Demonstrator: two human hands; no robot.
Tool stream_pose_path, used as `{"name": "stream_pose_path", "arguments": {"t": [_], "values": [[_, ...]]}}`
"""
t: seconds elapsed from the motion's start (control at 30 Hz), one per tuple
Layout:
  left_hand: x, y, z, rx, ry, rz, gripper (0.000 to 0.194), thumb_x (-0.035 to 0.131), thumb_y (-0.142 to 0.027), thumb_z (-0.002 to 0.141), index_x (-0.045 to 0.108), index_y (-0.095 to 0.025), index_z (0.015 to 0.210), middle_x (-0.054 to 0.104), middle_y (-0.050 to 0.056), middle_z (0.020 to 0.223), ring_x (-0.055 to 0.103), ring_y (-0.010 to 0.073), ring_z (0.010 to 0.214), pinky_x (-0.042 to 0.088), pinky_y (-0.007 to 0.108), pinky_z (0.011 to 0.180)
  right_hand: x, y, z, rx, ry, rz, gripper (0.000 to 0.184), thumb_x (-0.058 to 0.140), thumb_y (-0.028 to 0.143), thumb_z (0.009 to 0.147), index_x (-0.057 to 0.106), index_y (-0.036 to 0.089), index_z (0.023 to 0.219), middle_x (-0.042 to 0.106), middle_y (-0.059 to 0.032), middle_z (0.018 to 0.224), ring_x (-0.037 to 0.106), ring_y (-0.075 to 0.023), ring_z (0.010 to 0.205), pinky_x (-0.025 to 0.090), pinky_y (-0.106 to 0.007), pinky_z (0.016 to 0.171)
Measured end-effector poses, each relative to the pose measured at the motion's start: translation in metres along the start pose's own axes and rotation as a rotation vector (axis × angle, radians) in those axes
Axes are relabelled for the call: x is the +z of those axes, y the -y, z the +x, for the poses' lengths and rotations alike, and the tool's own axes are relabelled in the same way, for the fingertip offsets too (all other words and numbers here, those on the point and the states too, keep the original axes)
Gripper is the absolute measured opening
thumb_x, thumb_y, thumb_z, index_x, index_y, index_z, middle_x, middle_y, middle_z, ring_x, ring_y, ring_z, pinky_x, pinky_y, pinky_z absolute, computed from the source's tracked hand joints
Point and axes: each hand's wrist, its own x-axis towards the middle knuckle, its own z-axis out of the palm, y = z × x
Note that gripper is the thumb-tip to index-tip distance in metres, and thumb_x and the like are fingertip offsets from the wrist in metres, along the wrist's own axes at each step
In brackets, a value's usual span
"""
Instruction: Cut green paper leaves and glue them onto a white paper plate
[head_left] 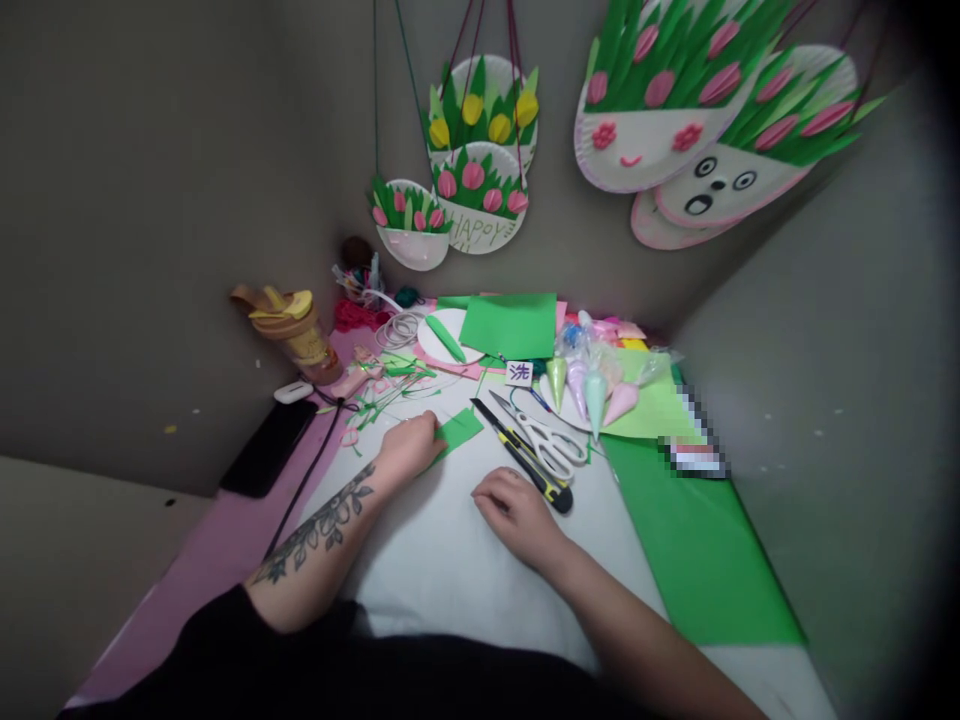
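Observation:
My left hand (409, 447) is closed on a small strip of green paper (461, 429), which sticks out to the right of the fingers just above the white work surface (420, 560). My right hand (514, 510) rests lower and to the right, with its fingers curled inward; whatever they hold, if anything, is hidden. Just beyond the right hand lies a black and yellow utility knife (536, 468). White-handled scissors (551, 447) lie alongside the knife, partly against it.
Green paper scraps (390, 385) litter the left back. Green sheets (510, 325) and piping bags (595, 395) lie behind. A large green sheet (712, 550) covers the right side. At left are a phone (270, 448) and cup (304, 340). Paper-plate tulip baskets (484, 200) hang above.

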Motion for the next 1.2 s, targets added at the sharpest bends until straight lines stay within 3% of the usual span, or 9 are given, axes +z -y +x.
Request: {"name": "stream_pose_path", "arguments": {"t": [0.17,0.27,0.43,0.6,0.77,0.87,0.97,1.13,1.2], "values": [[0.005,0.001,-0.001,0.063,-0.092,-0.042,0.017,0.061,-0.027,0.073,0.061,-0.019,0.088,0.064,0.012,0.098,0.059,0.0267,0.095,0.042,0.033,0.077,-0.001,-0.001,0.000,0.015,-0.006,-0.006,0.016,0.053,0.014,0.086,0.066,0.022,0.081,0.065,-0.0041,0.079,0.060,-0.0189,0.081,0.048,-0.033,0.076],[0.011,-0.001,-0.003,0.151,-0.112,-0.325,0.012,0.060,-0.023,0.070,0.059,-0.019,0.081,0.061,0.004,0.080,0.057,0.0194,0.077,0.043,0.029,0.069,0.000,-0.001,0.000,0.023,-0.008,-0.004,0.016,0.054,0.015,0.086,0.067,0.021,0.081,0.065,-0.0043,0.080,0.060,-0.0189,0.081,0.049,-0.033,0.076],[0.008,-0.003,-0.006,0.216,0.202,-1.002,0.030,0.063,-0.031,0.069,0.063,-0.017,0.096,0.057,-0.003,0.062,0.048,0.0105,0.049,0.034,0.021,0.049,0.000,-0.003,-0.002,0.012,-0.064,-0.027,0.016,0.052,0.019,0.087,0.067,0.022,0.082,0.064,-0.0049,0.080,0.061,-0.0197,0.080,0.049,-0.034,0.075],[0.003,0.018,0.000,0.220,0.012,-0.586,0.027,0.059,-0.016,0.066,0.071,-0.020,0.090,0.068,0.002,0.070,0.059,0.0168,0.066,0.043,0.025,0.065,0.002,-0.003,-0.003,-0.095,-0.171,-0.142,0.016,0.051,0.016,0.088,0.066,0.022,0.092,0.064,-0.0067,0.088,0.059,-0.0211,0.088,0.049,-0.036,0.081],[0.003,0.036,0.014,0.325,0.119,-0.346,0.033,0.049,-0.012,0.070,0.073,-0.021,0.090,0.073,0.005,0.089,0.063,0.0208,0.084,0.045,0.028,0.078,0.021,0.004,0.017,-0.126,-0.023,-0.579,0.020,0.060,0.019,0.085,0.064,0.021,0.104,0.063,-0.0112,0.106,0.051,-0.0274,0.098,0.043,-0.041,0.083],[0.000,0.043,0.025,0.361,0.148,-0.326,0.032,0.048,-0.012,0.071,0.072,-0.020,0.089,0.073,0.004,0.083,0.064,0.0200,0.079,0.045,0.027,0.074,0.037,0.003,0.036,-0.137,0.076,-0.763,0.006,0.060,0.018,0.087,0.065,0.021,0.088,0.065,-0.0092,0.096,0.050,-0.0259,0.090,0.039,-0.037,0.075],[-0.003,0.050,0.029,0.383,0.140,-0.298,0.030,0.047,-0.012,0.075,0.072,-0.020,0.090,0.072,0.005,0.085,0.063,0.0204,0.081,0.045,0.027,0.076,0.046,-0.003,0.050,-0.167,0.076,-0.863,0.016,0.054,0.015,0.090,0.063,0.020,0.079,0.065,-0.0082,0.087,0.048,-0.0239,0.083,0.034,-0.036,0.071],[-0.006,0.048,0.009,0.509,-0.125,-0.093,0.023,0.047,-0.023,0.088,0.067,-0.018,0.096,0.068,0.009,0.097,0.058,0.0224,0.098,0.042,0.033,0.089,0.046,-0.010,0.056,-0.178,0.072,-0.919,0.016,0.053,0.013,0.091,0.062,0.017,0.078,0.065,-0.0075,0.085,0.049,-0.0232,0.082,0.032,-0.036,0.070],[-0.004,0.045,-0.004,0.611,-0.118,0.056,0.019,0.051,-0.029,0.088,0.066,-0.017,0.092,0.066,0.008,0.091,0.058,0.0223,0.092,0.045,0.033,0.082,0.044,-0.010,0.056,-0.156,0.085,-0.916,0.015,0.053,0.014,0.091,0.062,0.017,0.079,0.065,-0.0071,0.084,0.050,-0.0230,0.084,0.032,-0.035,0.071]]}}
